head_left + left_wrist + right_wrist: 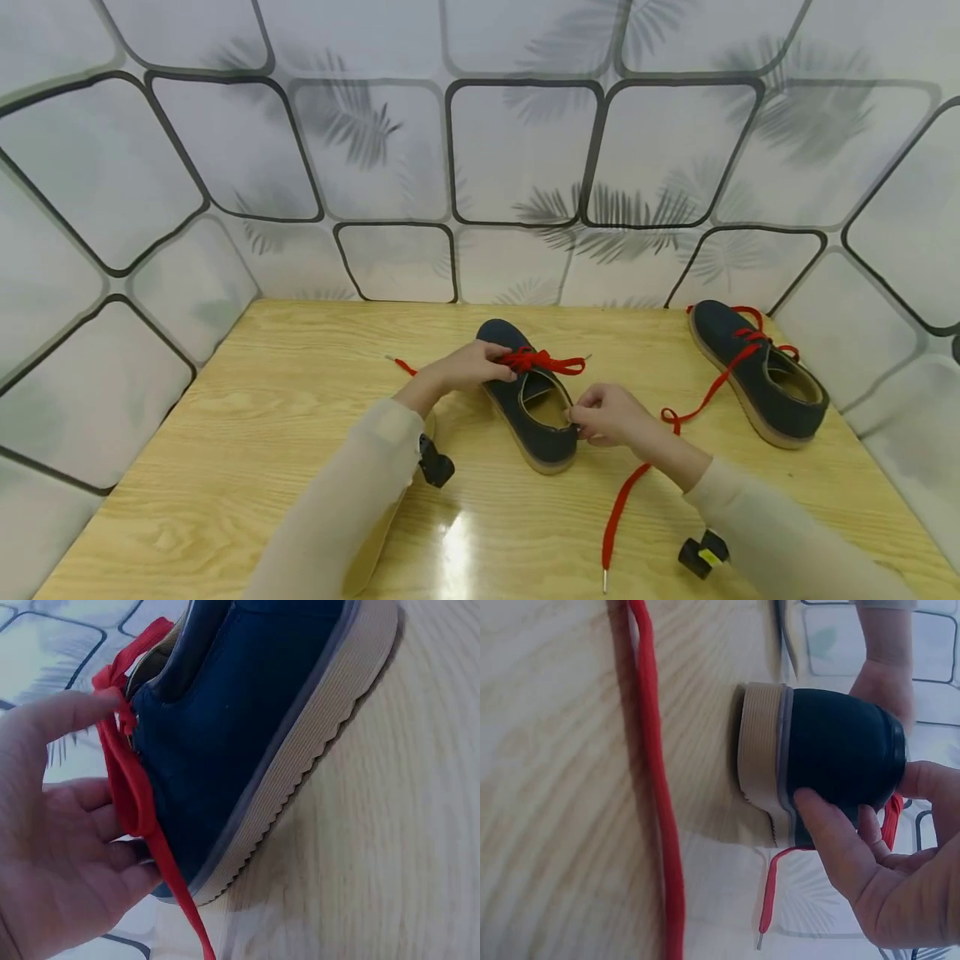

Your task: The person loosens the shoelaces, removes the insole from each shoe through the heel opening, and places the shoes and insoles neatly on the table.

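A dark blue shoe [540, 421] with a tan sole sits on the table, its toe pointing away. Red laces [532, 360] are tied in a bow on it. My left hand [468, 365] holds the front of this shoe at the laces; in the left wrist view its thumb touches the knot, and its other fingers lie partly behind a red loop. At the heel, my right hand [609, 415] pinches the collar. The right wrist view shows the fingers of that hand [900, 877] against the heel [844, 746], with one fingertip on its outer side.
A second dark blue shoe [787, 408] stands at the right; its long red lace [626, 492] trails toward the front. Under my left sleeve lies a flat tan piece [375, 542], mostly covered. Patterned cloth walls [397, 258] border the wooden table [225, 450].
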### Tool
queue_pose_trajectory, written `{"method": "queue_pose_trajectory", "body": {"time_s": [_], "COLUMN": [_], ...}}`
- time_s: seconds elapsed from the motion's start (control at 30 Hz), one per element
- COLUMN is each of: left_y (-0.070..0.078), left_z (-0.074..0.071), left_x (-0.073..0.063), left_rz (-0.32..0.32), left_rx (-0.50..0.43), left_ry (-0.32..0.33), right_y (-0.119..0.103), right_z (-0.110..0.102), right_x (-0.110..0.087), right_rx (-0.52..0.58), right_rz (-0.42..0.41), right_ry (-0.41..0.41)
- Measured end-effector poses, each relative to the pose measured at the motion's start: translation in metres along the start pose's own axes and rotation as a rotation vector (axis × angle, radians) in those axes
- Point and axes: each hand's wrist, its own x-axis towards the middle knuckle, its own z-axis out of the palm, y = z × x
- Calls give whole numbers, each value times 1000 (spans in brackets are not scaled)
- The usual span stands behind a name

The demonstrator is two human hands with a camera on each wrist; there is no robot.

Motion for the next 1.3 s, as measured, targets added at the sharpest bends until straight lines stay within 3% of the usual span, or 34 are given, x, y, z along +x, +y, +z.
{"method": "queue_pose_trajectory", "body": {"time_s": [0.2,0.83,1.13,1.3], "left_y": [2,-1,0,1], "left_z": [8,15,20,23], "left_x": [-1,-10,-16,-27], "left_rz": [5,72,111,131], "left_rx": [177,247,289,300], "left_ry": [17,-58,-105,-146], "right_y": [2,5,12,18], "right_z": [7,22,27,31], "right_x": [-5,-31,-46,-50], "right_rx": [83,105,20,130], "right_rz": [6,3,-174,-72], "right_ry": [-23,-85,-110,-172]}}
